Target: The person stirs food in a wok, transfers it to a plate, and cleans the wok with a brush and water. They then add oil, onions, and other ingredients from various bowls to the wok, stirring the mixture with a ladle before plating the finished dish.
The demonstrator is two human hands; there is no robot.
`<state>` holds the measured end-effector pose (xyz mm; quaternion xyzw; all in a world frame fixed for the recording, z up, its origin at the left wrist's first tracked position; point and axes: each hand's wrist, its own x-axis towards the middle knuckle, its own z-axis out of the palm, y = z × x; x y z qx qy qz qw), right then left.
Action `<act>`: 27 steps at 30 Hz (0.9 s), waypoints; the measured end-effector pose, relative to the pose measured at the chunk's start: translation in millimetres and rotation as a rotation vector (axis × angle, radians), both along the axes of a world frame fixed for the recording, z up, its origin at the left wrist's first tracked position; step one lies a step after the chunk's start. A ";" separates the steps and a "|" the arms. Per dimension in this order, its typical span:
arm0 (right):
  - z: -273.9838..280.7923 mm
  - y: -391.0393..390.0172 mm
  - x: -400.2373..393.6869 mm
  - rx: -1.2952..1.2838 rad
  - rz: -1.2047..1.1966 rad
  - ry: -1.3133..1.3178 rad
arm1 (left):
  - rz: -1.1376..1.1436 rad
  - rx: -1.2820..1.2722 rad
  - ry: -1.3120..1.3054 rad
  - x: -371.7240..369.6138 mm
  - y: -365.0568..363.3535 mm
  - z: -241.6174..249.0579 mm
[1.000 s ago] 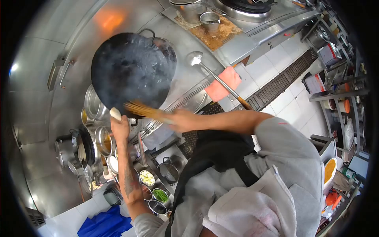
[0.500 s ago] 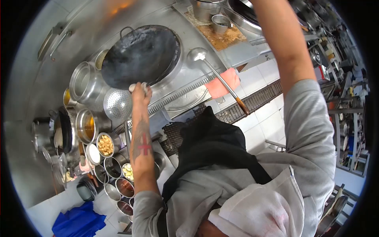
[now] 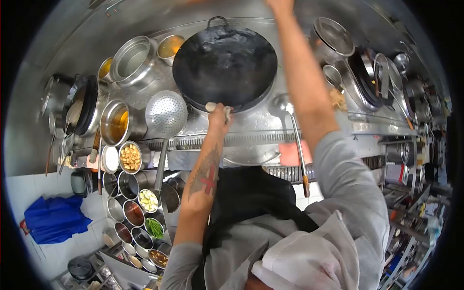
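Note:
A large black wok [image 3: 224, 67] rests on the stove with its dark inside showing and a loop handle on its far rim. My left hand [image 3: 220, 120] is closed around a pale cloth [image 3: 211, 107] at the wok's near rim; the cloth and fingers cover the part gripped. Stretched forward past the wok's right side, my right arm ends in my right hand [image 3: 280, 4] at the top edge of the view, its fingers cut off and blurred. A perforated strainer [image 3: 166, 114] lies left of my left hand. To the right, a ladle [image 3: 296, 140] rests across the stove edge.
Steel pots, including one of orange liquid [image 3: 116, 126], stand at left. Below them are a bowl of fried chunks [image 3: 130, 157] and several ingredient containers. A pink cloth [image 3: 290, 153] hangs on the front edge. At right stands a pot with a mesh strainer [image 3: 334, 37].
The view has turned, so the wok now sits near the top middle. My right hand has come partly into view at the top edge. My left hand keeps its grip at the wok's rim.

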<state>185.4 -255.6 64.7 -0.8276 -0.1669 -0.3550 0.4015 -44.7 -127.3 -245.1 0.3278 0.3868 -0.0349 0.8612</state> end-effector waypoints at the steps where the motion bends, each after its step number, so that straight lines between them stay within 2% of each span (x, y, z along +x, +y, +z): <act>1: -54.5 12.7 7.6 0.131 -0.037 0.071 | 0.015 0.006 0.000 -0.5 -1.3 5.1; 2: -113.1 26.1 13.7 0.261 -0.078 0.147 | 0.014 0.013 -0.002 -3.2 -2.6 7.6; 3: -170.1 43.3 21.4 0.268 -0.030 0.305 | 0.011 0.019 -0.005 -3.7 -1.5 8.0; 4: -207.5 50.9 9.1 0.048 -0.017 0.577 | -0.013 0.001 -0.018 -3.9 1.4 3.3; 5: -249.6 54.0 14.7 -0.326 0.182 0.912 | -0.008 -0.002 -0.007 -7.3 1.3 2.9; 6: -230.9 52.2 -31.9 -0.376 0.479 1.038 | -0.016 -0.005 0.001 -7.7 2.3 6.9; 7: -220.5 54.7 -58.0 -0.356 0.548 1.199 | -0.028 -0.011 0.003 -4.9 2.8 11.7; 8: -201.5 41.1 -82.3 -0.672 0.730 0.858 | -0.026 -0.016 0.003 -3.6 1.7 16.2; 9: -227.9 19.7 -83.4 -0.672 0.849 0.683 | -0.022 0.003 -0.016 -3.3 0.2 21.5; 11: -226.4 -28.9 -42.9 -0.875 0.887 0.685 | -0.026 0.018 -0.019 -11.3 -2.5 21.4; 13: -168.2 -36.5 -0.7 -1.113 0.277 0.766 | -0.028 -0.013 -0.033 -10.3 -3.2 20.0; 15: -193.8 -29.8 40.0 -0.416 -0.001 0.541 | -0.034 0.000 -0.053 -1.0 -1.1 20.0; 17: -241.9 0.6 34.8 0.029 0.059 0.499 | 0.034 0.045 0.022 -6.4 -7.0 22.3; 18: -235.9 16.1 7.3 -0.251 0.016 0.830 | 0.001 0.033 0.013 -6.6 -3.9 19.4; 19: -263.3 34.7 -6.8 -0.338 0.226 1.008 | -0.004 0.036 0.003 -4.3 -4.3 18.0; 20: -244.9 44.7 -52.5 -0.292 0.531 0.988 | -0.006 0.031 0.008 -6.4 -4.0 16.0; 21: -218.9 56.7 -85.0 -0.269 0.628 1.116 | -0.004 0.024 0.010 -6.0 -2.3 15.6; 22: -205.3 56.7 -103.8 -0.479 0.675 1.075 | 0.028 0.007 0.015 -5.7 -3.6 21.7; 23: -265.0 46.3 -88.7 -0.478 0.803 0.486 | 0.023 0.007 0.024 -7.5 -2.6 22.6; 25: -253.7 7.1 -26.6 -0.819 0.557 0.763 | 0.020 -0.039 -0.026 -8.6 -4.4 22.9; 27: -256.2 -12.4 33.6 -0.594 -0.026 0.607 | 0.044 -0.039 -0.005 -7.7 -5.8 25.2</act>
